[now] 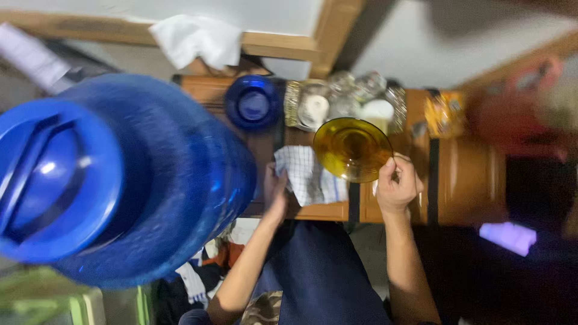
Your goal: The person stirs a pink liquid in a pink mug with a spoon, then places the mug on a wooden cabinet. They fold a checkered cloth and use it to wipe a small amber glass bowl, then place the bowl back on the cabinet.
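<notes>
Amber glass bowl in right hand (left hand on checked cloth)

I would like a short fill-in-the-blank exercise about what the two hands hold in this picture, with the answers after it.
1. The right hand holds a round amber glass bowl by its ____.
2. The left hand grips a white ____ cloth with a dark checked pattern.
3. A large ____ plastic water jug fills the left of the view.
4. A small dark blue glass dish lies on the ____ cabinet top.

Answers: rim; checked; blue; wooden
</notes>
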